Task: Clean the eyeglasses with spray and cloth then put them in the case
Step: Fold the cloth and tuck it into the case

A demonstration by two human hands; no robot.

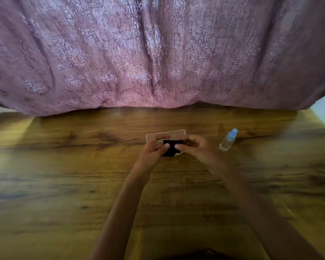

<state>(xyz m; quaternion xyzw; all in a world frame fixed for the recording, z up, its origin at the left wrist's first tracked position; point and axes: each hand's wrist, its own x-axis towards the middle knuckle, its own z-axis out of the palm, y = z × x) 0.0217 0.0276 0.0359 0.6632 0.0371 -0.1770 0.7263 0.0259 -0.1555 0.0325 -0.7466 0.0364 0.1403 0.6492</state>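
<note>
Looking right of our grip: spray bottle; just behind the grip, the case. Our left hand and right hand pinch a black cloth.

A wooden surface with dark, streaky grain fills the lower half of the view, brighter and yellower toward its left and right sides. Behind it hangs a mauve curtain with a pale floral pattern, gathered in folds, its hem meeting the surface's far edge. A dark blurred shape, perhaps clothing, shows at the bottom edge.
</note>
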